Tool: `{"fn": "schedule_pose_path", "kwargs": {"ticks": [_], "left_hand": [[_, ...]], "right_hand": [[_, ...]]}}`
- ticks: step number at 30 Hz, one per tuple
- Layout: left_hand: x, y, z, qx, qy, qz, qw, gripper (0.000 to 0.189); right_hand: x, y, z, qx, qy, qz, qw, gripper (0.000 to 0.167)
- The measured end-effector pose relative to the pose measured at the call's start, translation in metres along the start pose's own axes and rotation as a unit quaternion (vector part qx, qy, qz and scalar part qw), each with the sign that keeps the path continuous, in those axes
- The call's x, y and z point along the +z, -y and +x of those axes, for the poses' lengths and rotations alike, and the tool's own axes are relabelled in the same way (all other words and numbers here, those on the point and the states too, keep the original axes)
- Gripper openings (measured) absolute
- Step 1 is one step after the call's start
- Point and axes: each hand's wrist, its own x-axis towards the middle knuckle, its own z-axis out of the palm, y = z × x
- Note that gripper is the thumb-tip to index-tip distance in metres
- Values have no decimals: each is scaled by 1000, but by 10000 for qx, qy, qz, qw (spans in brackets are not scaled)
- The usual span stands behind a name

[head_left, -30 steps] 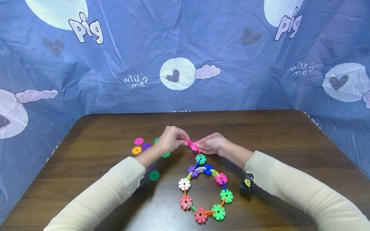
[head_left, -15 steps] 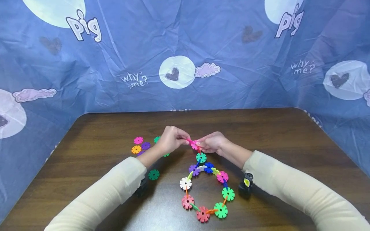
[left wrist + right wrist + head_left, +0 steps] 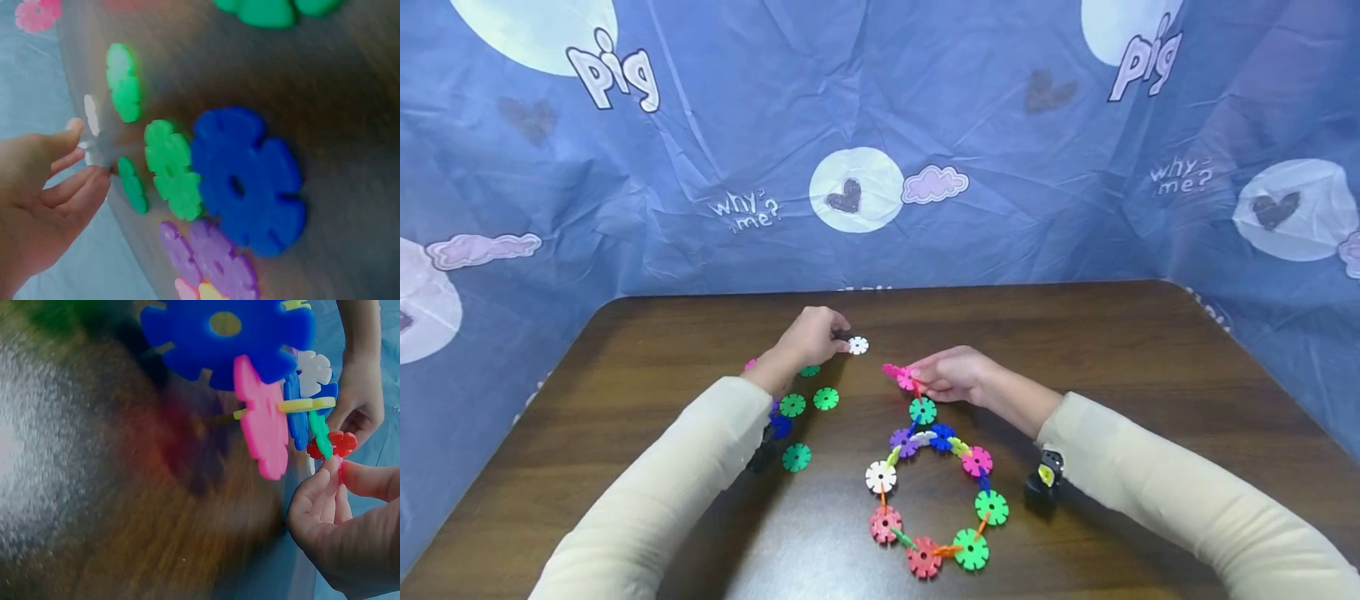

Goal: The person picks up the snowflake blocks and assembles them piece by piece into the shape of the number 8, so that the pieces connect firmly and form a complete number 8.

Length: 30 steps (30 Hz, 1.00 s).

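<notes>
My right hand [image 3: 951, 373] pinches a pink notched disc [image 3: 906, 379] at the far end of a chain of linked plastic discs. Another pink disc [image 3: 891, 369] sticks out to its left. A red link and a teal disc [image 3: 922, 411] join it to a ring of many-coloured discs [image 3: 972, 549] lying nearer me. My left hand [image 3: 811, 335] is at a white disc [image 3: 858, 345] on the table. In the left wrist view its thumb and fingers [image 3: 94, 184] stand apart around part of something white; whether they touch it is unclear.
Loose discs lie around my left forearm: green [image 3: 792, 405], a second green [image 3: 826, 398], dark green [image 3: 797, 457] and blue [image 3: 781, 427]. Purple discs [image 3: 215, 259] show in the left wrist view. A blue printed cloth [image 3: 880, 100] hangs behind the brown table [image 3: 1075, 333].
My left hand has let go of the pink disc and moved left and away to the white disc, uncovering green discs. My right hand keeps its pinch in nearly the same place.
</notes>
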Motion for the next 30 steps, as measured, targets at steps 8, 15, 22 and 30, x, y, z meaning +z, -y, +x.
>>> {"fn": "schedule_pose_path", "kwargs": {"ticks": [8, 15, 22, 30], "left_hand": [[11, -3, 3, 1, 116, 547, 9984, 22], [7, -8, 1, -357, 130, -251, 9990, 25], [9, -18, -12, -869, 50, -1727, 9811, 12], [6, -32, -20, -1686, -6, -3221, 9316, 14]], "right_hand": [[3, 4, -3, -27, 106, -45, 9999, 37], [3, 6, -2, -32, 83, -17, 10000, 37], [2, 4, -1, -44, -53, -104, 9999, 36], [1, 2, 1, -94, -188, -23, 9998, 35]]}}
